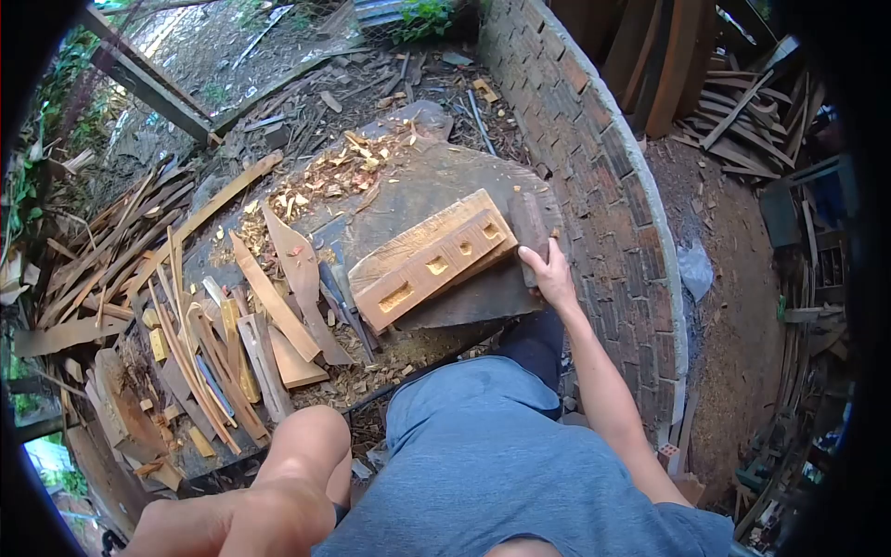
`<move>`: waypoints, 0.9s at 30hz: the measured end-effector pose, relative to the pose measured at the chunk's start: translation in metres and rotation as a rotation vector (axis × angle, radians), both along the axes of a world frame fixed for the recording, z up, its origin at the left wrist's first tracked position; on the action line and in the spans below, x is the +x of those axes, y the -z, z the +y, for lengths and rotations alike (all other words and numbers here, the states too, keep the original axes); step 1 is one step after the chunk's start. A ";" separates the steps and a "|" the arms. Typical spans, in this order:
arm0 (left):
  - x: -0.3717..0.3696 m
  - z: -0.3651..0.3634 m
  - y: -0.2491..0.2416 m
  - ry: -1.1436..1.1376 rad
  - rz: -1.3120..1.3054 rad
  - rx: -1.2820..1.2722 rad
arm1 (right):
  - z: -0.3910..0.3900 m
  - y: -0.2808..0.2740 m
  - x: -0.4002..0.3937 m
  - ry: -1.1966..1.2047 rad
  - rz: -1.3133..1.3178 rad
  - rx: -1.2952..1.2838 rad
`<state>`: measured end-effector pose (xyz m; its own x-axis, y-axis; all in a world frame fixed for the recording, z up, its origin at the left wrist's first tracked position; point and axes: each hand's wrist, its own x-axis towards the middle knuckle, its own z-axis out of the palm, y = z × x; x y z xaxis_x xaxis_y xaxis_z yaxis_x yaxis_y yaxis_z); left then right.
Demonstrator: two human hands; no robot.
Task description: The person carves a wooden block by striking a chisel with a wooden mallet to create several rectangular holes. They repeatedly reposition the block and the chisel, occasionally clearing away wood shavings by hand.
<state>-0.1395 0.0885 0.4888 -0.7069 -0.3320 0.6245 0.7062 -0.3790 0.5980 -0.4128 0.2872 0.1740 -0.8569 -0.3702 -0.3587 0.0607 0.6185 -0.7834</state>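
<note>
My right hand is at the right edge of a broad wooden stump. Its thumb lies over a dark, worn length of wood, and the fingers are partly hidden along the wood's right side. Just left of that hand, a pale wooden block rests on the stump at a slant. Several recesses are cut in a row along its near face, most of them rectangular and one rounder. My left hand is out of sight; bare skin of a bent limb shows at the lower left.
Wood chips cover the stump's far left. Left of the block lie dark metal tools, a curved flat board and several offcuts and strips. A curved brick wall runs close along the right, with stacked boards beyond it.
</note>
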 end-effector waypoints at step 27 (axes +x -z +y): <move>0.002 -0.064 0.395 -1.137 -1.184 -0.532 | 0.000 0.001 -0.001 -0.011 0.012 -0.009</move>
